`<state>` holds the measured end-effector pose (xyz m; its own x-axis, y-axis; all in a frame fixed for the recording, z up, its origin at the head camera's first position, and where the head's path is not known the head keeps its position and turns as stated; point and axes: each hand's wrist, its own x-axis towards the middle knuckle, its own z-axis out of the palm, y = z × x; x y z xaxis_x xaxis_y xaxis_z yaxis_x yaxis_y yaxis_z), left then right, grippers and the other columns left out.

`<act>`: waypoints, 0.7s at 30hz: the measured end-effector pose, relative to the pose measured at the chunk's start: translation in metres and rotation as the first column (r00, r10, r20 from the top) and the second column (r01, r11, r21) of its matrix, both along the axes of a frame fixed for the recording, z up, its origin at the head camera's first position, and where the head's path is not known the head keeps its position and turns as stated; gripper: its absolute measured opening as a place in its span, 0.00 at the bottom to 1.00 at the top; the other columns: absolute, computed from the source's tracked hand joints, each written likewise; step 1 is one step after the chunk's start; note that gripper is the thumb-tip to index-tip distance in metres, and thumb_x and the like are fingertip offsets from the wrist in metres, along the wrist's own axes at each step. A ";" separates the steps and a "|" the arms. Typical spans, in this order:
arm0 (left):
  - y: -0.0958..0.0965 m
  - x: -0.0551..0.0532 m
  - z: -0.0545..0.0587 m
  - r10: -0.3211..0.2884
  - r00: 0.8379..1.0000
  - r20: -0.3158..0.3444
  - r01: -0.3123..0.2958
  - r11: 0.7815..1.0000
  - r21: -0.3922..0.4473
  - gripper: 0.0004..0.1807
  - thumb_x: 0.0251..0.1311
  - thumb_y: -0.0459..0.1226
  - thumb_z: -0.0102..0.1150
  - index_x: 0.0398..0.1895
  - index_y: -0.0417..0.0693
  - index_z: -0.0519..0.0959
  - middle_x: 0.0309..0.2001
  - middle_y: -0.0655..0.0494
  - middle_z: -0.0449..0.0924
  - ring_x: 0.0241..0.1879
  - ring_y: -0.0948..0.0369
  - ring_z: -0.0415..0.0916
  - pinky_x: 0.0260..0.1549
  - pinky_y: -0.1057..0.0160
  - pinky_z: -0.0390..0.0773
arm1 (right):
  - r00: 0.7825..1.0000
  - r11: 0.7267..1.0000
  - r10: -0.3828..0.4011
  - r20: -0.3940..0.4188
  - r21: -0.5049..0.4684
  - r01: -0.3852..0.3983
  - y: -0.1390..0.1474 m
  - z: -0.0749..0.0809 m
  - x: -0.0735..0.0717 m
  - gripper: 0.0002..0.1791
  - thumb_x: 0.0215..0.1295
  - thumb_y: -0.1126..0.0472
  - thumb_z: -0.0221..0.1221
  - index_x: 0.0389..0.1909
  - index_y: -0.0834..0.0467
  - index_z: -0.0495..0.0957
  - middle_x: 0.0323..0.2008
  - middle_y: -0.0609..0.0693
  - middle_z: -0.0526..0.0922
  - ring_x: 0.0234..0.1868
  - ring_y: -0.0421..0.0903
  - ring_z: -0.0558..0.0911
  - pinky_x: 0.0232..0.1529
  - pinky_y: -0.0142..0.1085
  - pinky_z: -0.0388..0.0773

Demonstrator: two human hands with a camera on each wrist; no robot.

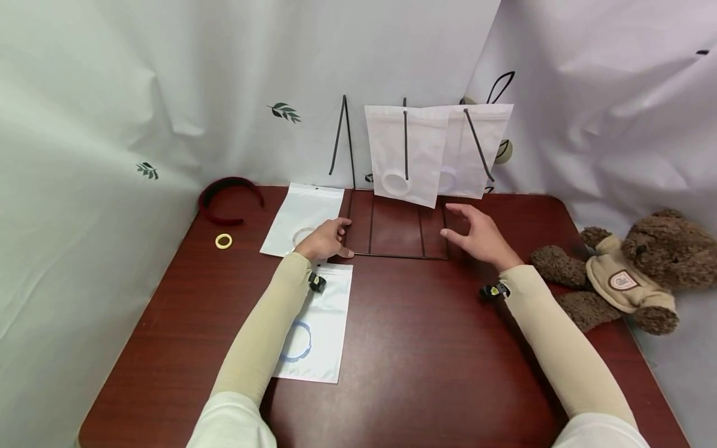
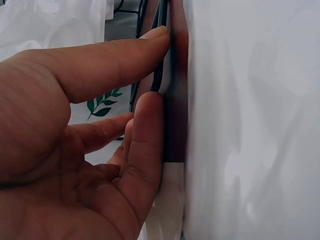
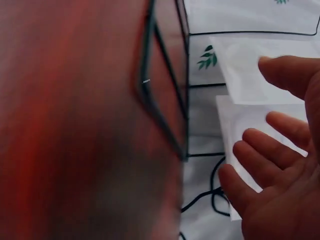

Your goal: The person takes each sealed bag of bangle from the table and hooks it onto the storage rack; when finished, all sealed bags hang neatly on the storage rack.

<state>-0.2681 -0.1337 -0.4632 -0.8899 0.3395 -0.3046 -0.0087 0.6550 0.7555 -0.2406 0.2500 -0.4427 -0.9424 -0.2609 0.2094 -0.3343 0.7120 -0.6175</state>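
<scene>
A black wire rack [image 1: 392,256] stands at the back of the table. From its hooks hang two white zip pouches, one in the middle [image 1: 403,146] and one on the right [image 1: 484,143], each showing a ring shape inside; the left hook [image 1: 338,137] is bare. My left hand [image 1: 327,239] is at the rack's front left corner, thumb and forefinger spread at the wire [image 2: 158,75] in the left wrist view. Beyond the rack's right side, my right hand [image 1: 480,236] holds nothing, its fingers [image 3: 262,150] spread apart in the right wrist view.
Left of the rack lies a white pouch [image 1: 308,208], and nearer lies another pouch [image 1: 327,311] with a blue ring, partly under my left forearm. A dark red headband [image 1: 210,208] and a yellow ring [image 1: 223,241] lie farther left. A brown teddy bear [image 1: 613,280] lies at the right edge.
</scene>
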 end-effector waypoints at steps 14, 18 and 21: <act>0.000 -0.001 0.000 -0.003 1.000 -0.001 0.003 1.000 -0.014 0.48 0.51 0.33 0.76 0.76 0.51 0.61 0.53 0.49 0.67 0.48 0.56 0.65 0.52 0.59 0.69 | 0.972 0.972 0.133 0.195 0.167 -0.166 0.008 -0.018 0.007 0.45 0.61 0.48 0.69 0.74 0.60 0.63 0.77 0.61 0.59 0.77 0.61 0.60 0.74 0.58 0.58; 0.000 -0.001 0.000 -0.002 1.000 -0.002 0.002 1.000 -0.009 0.48 0.51 0.33 0.76 0.76 0.50 0.61 0.53 0.49 0.67 0.48 0.56 0.65 0.52 0.58 0.69 | 0.959 0.964 0.144 0.243 0.184 -0.192 0.009 -0.022 0.007 0.46 0.62 0.45 0.68 0.75 0.61 0.61 0.78 0.61 0.56 0.79 0.60 0.55 0.75 0.58 0.55; 0.000 -0.001 -0.001 0.001 1.000 -0.002 -0.001 1.000 -0.008 0.48 0.51 0.33 0.76 0.76 0.51 0.61 0.53 0.49 0.67 0.48 0.56 0.66 0.52 0.59 0.69 | 0.953 0.959 0.148 0.265 0.199 -0.204 0.009 -0.026 0.006 0.46 0.62 0.46 0.68 0.75 0.61 0.61 0.79 0.60 0.54 0.80 0.60 0.53 0.76 0.57 0.54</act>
